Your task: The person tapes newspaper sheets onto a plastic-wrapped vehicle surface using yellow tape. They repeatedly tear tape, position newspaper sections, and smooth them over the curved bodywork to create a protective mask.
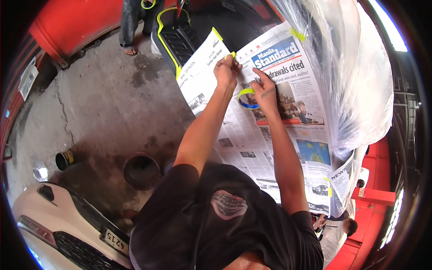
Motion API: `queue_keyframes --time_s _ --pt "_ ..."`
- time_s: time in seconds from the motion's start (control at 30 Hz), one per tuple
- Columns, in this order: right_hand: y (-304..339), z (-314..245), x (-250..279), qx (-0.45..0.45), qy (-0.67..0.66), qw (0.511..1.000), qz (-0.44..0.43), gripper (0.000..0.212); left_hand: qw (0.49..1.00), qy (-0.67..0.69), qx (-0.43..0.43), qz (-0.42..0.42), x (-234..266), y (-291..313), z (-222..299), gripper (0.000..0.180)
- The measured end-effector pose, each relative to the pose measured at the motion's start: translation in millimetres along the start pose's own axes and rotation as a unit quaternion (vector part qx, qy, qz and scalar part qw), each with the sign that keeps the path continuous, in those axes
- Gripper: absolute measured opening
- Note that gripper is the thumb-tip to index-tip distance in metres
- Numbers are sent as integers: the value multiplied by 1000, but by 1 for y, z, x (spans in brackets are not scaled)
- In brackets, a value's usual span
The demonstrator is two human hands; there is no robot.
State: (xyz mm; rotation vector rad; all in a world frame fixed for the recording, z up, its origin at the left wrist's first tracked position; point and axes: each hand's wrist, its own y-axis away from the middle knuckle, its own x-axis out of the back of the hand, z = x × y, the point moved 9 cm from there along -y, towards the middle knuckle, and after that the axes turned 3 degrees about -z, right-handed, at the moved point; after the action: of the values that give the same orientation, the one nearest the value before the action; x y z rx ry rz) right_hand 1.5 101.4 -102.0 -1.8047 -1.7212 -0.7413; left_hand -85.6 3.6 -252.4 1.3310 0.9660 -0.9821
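Observation:
Sheets of newspaper cover a dark vehicle panel in front of me, fixed at places with bright yellow-green masking tape. My left hand is closed at the seam between two sheets, its fingertips pinching a short strip of yellow tape. Just to its right, my right hand lies over the printed front page, index finger extended and the other fingers partly hidden. A roll of yellow tape with a blue inner core is held at the thumb side of that hand.
Clear plastic sheeting drapes along the right. Beyond the paper is a black trim part edged with yellow tape. Another person's leg and foot show at top left. Buckets stand on the concrete floor near a white car.

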Motion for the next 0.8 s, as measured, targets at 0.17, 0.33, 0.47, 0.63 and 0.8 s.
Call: queue_keyframes --time_s 0.17,0.33,0.47,0.63,0.8 --pt "-7 11 4 25 -5 999 21 42 998 -26 -4 61 1 1 -1 15" --pt "-7 4 4 41 16 999 21 38 984 -102 -17 147 7 -7 0 19" --pt "-7 2 3 49 11 999 18 38 975 -104 -50 189 8 -5 3 22" --pt "-8 7 5 49 21 998 21 37 959 -120 -58 248 8 8 9 24" --pt "0 5 2 1 -77 996 -44 33 933 -301 -125 152 7 -8 23 34"
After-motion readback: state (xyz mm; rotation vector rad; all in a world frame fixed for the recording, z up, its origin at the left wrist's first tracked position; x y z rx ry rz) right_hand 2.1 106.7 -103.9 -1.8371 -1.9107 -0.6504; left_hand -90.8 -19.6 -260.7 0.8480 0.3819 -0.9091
